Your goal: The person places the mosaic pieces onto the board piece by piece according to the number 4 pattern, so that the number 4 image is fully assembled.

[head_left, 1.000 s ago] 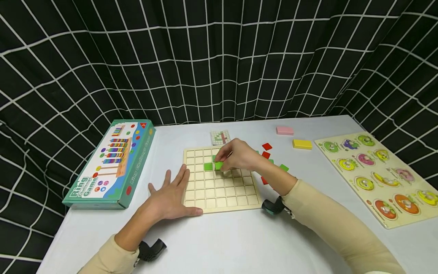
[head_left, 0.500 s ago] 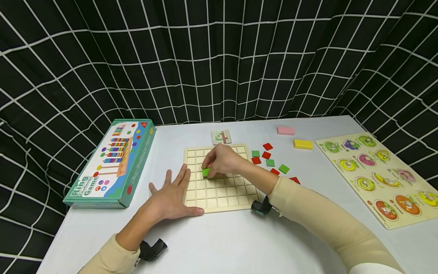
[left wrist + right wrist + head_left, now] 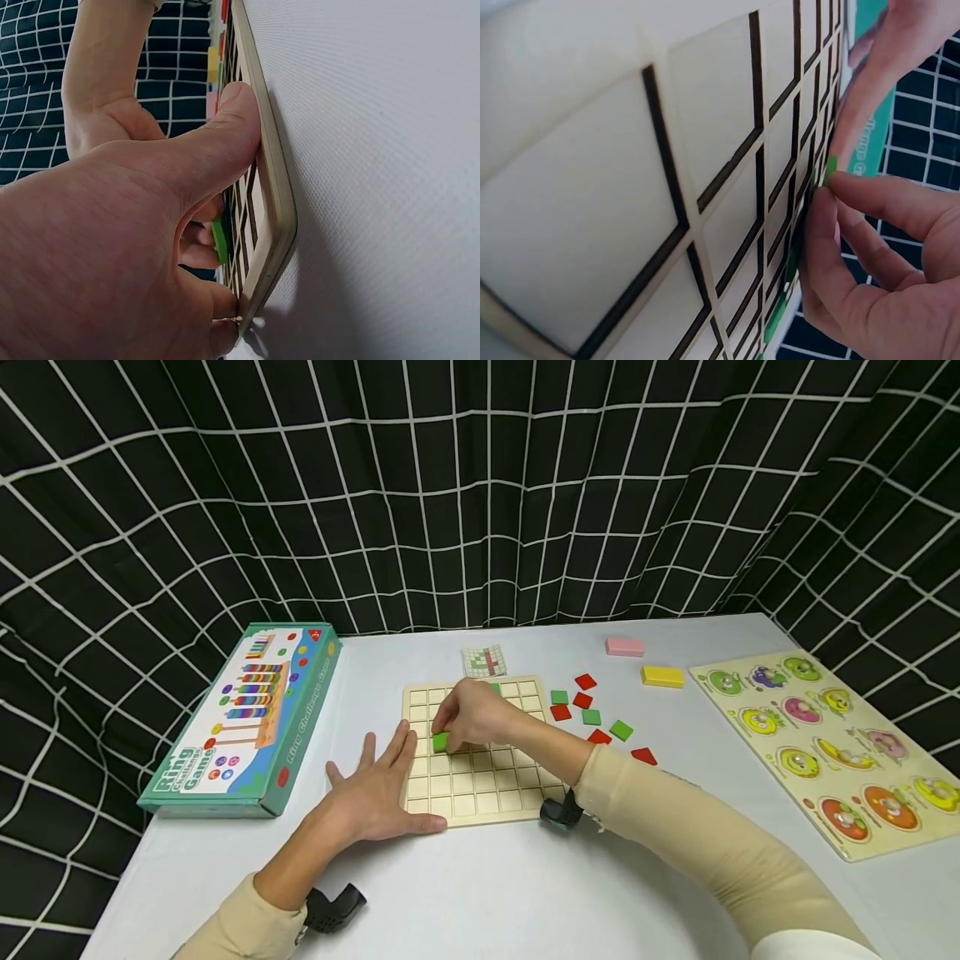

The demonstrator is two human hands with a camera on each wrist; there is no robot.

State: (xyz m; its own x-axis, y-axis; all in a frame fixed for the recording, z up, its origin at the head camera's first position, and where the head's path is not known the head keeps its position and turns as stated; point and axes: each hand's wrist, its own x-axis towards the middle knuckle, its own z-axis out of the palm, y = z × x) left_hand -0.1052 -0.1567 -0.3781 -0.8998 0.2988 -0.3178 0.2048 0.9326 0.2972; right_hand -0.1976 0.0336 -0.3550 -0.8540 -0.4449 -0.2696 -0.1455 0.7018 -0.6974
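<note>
The right hand (image 3: 480, 717) pinches a green square tile (image 3: 440, 742) between thumb and fingertips and holds it low over the wooden grid board (image 3: 517, 797), on the board's left side, about two columns in and midway down. From the right wrist view the tile's edge (image 3: 829, 169) sits right at the board surface, but I cannot tell whether it is already seated in a cell or only just above it. The left hand (image 3: 378, 789) lies flat with fingers spread on the white worktop (image 3: 487, 893), its thumb pressed against the board's left edge (image 3: 266, 161), holding nothing.

By the look of it the filling of the board is barely begun. Apart from the tile in the right hand's grip, only a sliver of green (image 3: 493, 688) shows near the board's far edge behind the hand, and more placed tiles may be hidden under the hand. Nearly all visible cells are bare wood. To the right of the board lie loose tiles, green ones (image 3: 621, 730) and red ones (image 3: 586, 682), still to be used. A small pattern card (image 3: 484, 661) lies just beyond the board's far edge.

Left of the board lies a teal game box (image 3: 243, 718); well to its right lie a pink block (image 3: 625, 647), a yellow block (image 3: 662, 677) and a fruit peg puzzle (image 3: 832, 747).
</note>
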